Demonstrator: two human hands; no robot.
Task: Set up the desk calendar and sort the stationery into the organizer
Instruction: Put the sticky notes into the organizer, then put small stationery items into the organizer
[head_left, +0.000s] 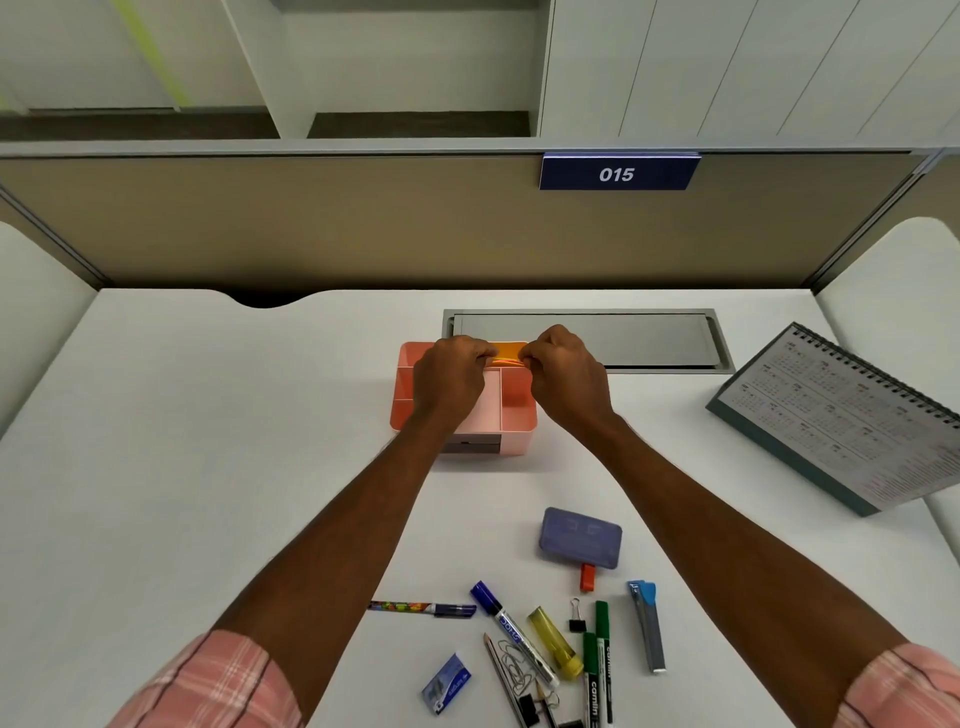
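A pink organizer (511, 415) with several compartments stands mid-desk. Both hands are over its back part. My left hand (451, 376) and my right hand (563, 376) each pinch an end of a thin yellow-orange pad (505, 358) at the organizer's rear compartment. The desk calendar (836, 415) stands propped at the right edge. Near the front lie loose items: a purple case (581, 538), a blue marker (511, 631), a yellow highlighter (555, 642), two green markers (597, 670), a patterned pen (421, 608), a lead tube (648, 626), a blue eraser box (447, 683).
A grey cable hatch (649, 338) is set into the desk behind the organizer. A beige partition with a "015" sign (617, 174) closes the back. Paper clips, binder clips (575, 618), a pencil and a small orange piece (587, 577) lie among the pens.
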